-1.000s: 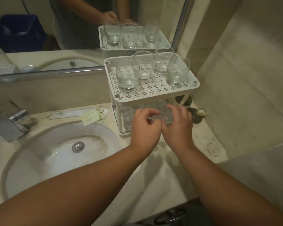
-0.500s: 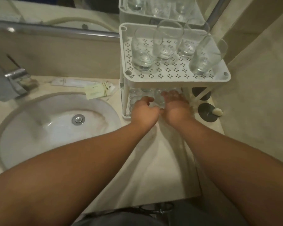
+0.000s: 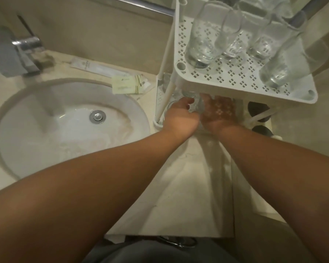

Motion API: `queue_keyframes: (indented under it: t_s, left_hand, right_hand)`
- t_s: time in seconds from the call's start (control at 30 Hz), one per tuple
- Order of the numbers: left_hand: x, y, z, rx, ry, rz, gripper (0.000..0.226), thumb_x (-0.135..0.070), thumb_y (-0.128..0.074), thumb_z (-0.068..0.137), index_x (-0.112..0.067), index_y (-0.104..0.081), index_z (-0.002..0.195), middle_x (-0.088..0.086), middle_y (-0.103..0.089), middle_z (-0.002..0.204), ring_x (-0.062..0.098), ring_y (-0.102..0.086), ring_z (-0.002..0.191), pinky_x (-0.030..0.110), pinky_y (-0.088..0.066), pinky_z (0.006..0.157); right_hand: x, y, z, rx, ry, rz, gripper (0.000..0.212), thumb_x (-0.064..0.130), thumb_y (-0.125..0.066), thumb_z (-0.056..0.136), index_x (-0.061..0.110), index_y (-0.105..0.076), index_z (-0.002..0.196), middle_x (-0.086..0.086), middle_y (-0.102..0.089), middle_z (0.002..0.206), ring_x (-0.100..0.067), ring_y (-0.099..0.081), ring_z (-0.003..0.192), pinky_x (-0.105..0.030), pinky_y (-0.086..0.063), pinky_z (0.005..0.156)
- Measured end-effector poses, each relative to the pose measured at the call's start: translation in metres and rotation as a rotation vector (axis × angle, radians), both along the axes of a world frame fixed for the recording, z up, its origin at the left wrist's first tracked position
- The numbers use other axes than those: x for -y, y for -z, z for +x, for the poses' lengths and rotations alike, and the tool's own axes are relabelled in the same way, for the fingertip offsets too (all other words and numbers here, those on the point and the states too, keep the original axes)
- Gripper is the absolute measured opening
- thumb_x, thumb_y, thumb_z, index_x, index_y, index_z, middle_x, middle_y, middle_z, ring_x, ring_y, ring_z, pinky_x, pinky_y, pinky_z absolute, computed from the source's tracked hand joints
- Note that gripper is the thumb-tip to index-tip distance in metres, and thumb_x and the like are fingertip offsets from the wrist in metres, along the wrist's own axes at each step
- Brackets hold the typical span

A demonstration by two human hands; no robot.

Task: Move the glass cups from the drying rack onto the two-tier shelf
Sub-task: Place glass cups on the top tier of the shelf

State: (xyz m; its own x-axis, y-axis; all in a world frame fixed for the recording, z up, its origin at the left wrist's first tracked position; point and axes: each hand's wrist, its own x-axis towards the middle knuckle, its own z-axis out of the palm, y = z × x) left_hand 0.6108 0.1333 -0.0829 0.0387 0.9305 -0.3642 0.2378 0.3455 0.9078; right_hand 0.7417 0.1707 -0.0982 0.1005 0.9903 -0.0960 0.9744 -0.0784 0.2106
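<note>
Glass cup [image 3: 197, 105], orientation unclear, gripped between both hands: left [image 3: 180, 116], right [image 3: 217, 114].

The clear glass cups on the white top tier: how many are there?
4: front-left cup, two behind it, and one front-right. More cups stand on the lower tier, partly hidden.

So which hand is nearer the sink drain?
Left. The left hand is under the shelf's top tier, just right of the sink drain; the right hand is farther right.
</note>
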Motion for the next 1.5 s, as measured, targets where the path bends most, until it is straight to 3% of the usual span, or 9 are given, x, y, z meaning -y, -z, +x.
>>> queue_keyframes:
  t_s: [0.3, 0.43, 0.63, 0.73, 0.9, 1.03, 1.17, 1.37, 1.5]
  left_hand:
    - [0.005, 0.001, -0.008, 0.054, -0.024, 0.031, 0.045, -0.015, -0.058, 0.09, -0.024, -0.059, 0.134, -0.003, -0.06, 0.128, 0.008, -0.056, 0.097, 0.016, -0.046, 0.076]
    - [0.009, 0.0, -0.014, 0.048, -0.021, 0.044, 0.043, -0.015, -0.057, 0.091, -0.022, -0.059, 0.133, 0.0, -0.061, 0.128, 0.015, -0.061, 0.107, 0.023, -0.049, 0.083]
    - [0.016, -0.005, -0.018, 0.082, -0.022, 0.015, 0.037, -0.014, -0.055, 0.091, -0.022, -0.061, 0.126, -0.002, -0.06, 0.12, 0.017, -0.063, 0.095, 0.026, -0.05, 0.072]
    - [0.021, -0.006, -0.024, 0.06, -0.002, 0.007, 0.037, -0.013, -0.055, 0.09, -0.025, -0.06, 0.124, -0.005, -0.06, 0.115, 0.012, -0.062, 0.09, 0.027, -0.052, 0.069]
    - [0.029, -0.009, -0.029, -0.017, 0.066, 0.03, 0.039, -0.013, -0.054, 0.092, -0.024, -0.058, 0.129, -0.002, -0.061, 0.117, 0.011, -0.062, 0.09, 0.029, -0.056, 0.072]
    - [0.037, -0.013, -0.031, -0.094, 0.176, 0.097, 0.043, -0.012, -0.054, 0.093, -0.024, -0.055, 0.134, -0.001, -0.06, 0.123, 0.013, -0.06, 0.091, 0.021, -0.049, 0.067]
    - [0.049, -0.022, -0.034, -0.109, 0.282, 0.202, 0.045, -0.011, -0.054, 0.094, -0.021, -0.055, 0.138, 0.0, -0.06, 0.127, 0.017, -0.063, 0.105, 0.02, -0.046, 0.078]
    - [0.063, -0.04, -0.042, -0.063, 0.362, 0.31, 0.043, -0.015, -0.055, 0.095, -0.029, -0.057, 0.135, -0.008, -0.058, 0.12, 0.0, -0.061, 0.079, 0.005, -0.043, 0.066]
    - [0.068, -0.059, -0.047, 0.001, 0.356, 0.406, 0.037, -0.02, -0.054, 0.097, -0.03, -0.06, 0.131, -0.011, -0.055, 0.119, -0.009, -0.058, 0.087, 0.002, -0.042, 0.075]
  right_hand:
    - [0.0, 0.002, -0.001, -0.142, 0.028, -0.064, 0.054, 0.033, -0.057, 0.089, 0.041, -0.038, 0.139, -0.009, -0.038, 0.148, -0.037, -0.031, 0.135, -0.046, -0.03, 0.111]
    - [-0.002, 0.006, -0.003, -0.199, 0.02, -0.061, 0.05, 0.026, -0.06, 0.088, 0.036, -0.043, 0.133, -0.012, -0.047, 0.136, -0.037, -0.039, 0.126, -0.045, -0.038, 0.105]
    - [0.003, 0.014, -0.003, -0.362, 0.026, -0.021, 0.052, 0.019, -0.073, 0.076, 0.033, -0.049, 0.12, -0.013, -0.049, 0.118, -0.031, -0.049, 0.114, -0.031, -0.041, 0.088]
    - [0.015, 0.014, -0.001, -0.384, 0.057, -0.013, 0.06, 0.024, -0.077, 0.073, 0.034, -0.046, 0.124, -0.01, -0.043, 0.124, -0.028, -0.044, 0.119, -0.032, -0.039, 0.092]
    - [0.052, -0.004, 0.0, -0.448, 0.098, 0.09, 0.064, 0.024, -0.078, 0.074, 0.033, -0.045, 0.128, -0.014, -0.039, 0.136, -0.032, -0.041, 0.126, -0.033, -0.04, 0.095]
    - [0.089, -0.022, -0.008, -0.549, 0.114, 0.256, 0.065, 0.019, -0.081, 0.069, 0.031, -0.051, 0.125, -0.012, -0.043, 0.13, -0.026, -0.048, 0.117, -0.022, -0.037, 0.088]
    - [0.122, -0.042, -0.02, -0.645, 0.144, 0.374, 0.066, 0.017, -0.083, 0.067, 0.034, -0.051, 0.122, -0.005, -0.043, 0.123, -0.02, -0.05, 0.109, -0.02, -0.037, 0.086]
    - [0.15, -0.08, -0.036, -0.696, 0.174, 0.494, 0.063, 0.023, -0.082, 0.067, 0.036, -0.053, 0.122, 0.0, -0.045, 0.12, -0.012, -0.047, 0.108, -0.016, -0.038, 0.084]
    - [0.158, -0.107, -0.045, -0.708, 0.16, 0.592, 0.062, 0.027, -0.08, 0.066, 0.037, -0.054, 0.122, 0.002, -0.044, 0.119, -0.011, -0.049, 0.105, -0.004, -0.034, 0.079]
